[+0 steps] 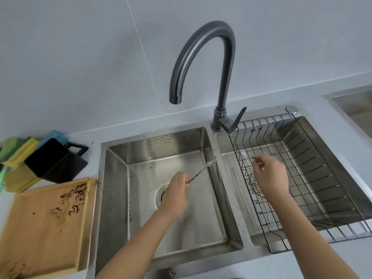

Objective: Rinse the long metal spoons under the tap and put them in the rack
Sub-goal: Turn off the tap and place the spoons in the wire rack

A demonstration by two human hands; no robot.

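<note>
Now left hand pinches a spoon; right hand's grip over rack unclear.

Bright even light, soft blur, wide-angle bowing

Left hand pinching a long spoon over the sink, right hand above the wire rack

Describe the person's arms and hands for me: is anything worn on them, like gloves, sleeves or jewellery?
Both arms are bare from the bottom edge of the picture up to the hands; no sleeve shows. The left hand and the right hand wear no gloves. I see no watch, bracelet or ring, though both hands are slightly blurred, so a thin ring could escape notice.
</note>
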